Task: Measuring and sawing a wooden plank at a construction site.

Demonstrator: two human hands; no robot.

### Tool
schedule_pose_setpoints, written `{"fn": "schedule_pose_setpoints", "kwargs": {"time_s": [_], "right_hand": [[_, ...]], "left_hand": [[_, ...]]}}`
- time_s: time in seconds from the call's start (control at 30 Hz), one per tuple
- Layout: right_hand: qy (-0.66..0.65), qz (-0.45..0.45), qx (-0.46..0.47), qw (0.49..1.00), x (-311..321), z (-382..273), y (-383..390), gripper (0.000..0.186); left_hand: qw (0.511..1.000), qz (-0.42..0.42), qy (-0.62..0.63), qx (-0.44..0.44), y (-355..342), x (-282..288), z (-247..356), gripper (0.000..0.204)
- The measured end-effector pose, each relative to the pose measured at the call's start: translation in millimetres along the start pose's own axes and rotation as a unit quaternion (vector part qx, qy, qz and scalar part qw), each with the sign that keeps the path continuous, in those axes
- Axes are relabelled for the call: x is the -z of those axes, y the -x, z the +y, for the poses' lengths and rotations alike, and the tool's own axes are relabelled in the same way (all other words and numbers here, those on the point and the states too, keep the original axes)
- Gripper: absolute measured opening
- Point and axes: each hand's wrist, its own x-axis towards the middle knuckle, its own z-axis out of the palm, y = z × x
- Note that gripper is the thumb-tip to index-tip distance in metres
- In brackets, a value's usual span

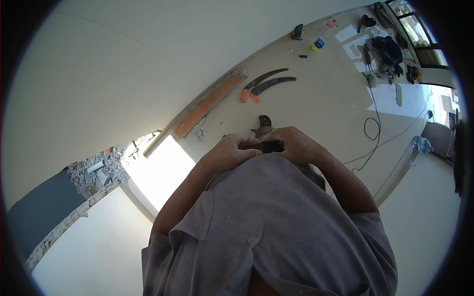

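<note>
Both my hands meet in front of my waist, at the hem of my grey shirt. Between them lies a small, dark, flat object; its exact kind cannot be made out. My left hand is closed on its left end, with the thumb along the near side. My right hand curls over its right end, and the fingertips are partly hidden. Just past the hands, a dark shoe shows on the floor. Farther ahead lie two curved saws with orange handles, one beside the other.
A long orange-brown board lies along the wall. Broken rubble with a pale pipe fills an opening at left. A black cable loops at right, near a clear water jug. Dark clothes are heaped by the window.
</note>
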Motion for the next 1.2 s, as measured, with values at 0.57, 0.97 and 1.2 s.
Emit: {"fn": "schedule_pose_setpoints", "kwargs": {"time_s": [0.57,0.97,1.2], "right_hand": [[-0.037,-0.035,-0.049,0.998,43.3,31.7,9.4,0.027],[0.01,0.021,0.033,0.999,44.9,35.3,-32.6,0.017],[-0.075,0.031,-0.024,0.996,50.9,43.7,-2.4,0.018]], "left_hand": [[0.994,-0.023,-0.066,-0.087,-13.8,-1.2,-2.1,0.044],[0.955,-0.066,-0.276,-0.089,-30.0,-14.6,36.7,0.046],[0.933,0.045,-0.272,-0.231,-29.1,-24.3,15.8,0.047]]}}
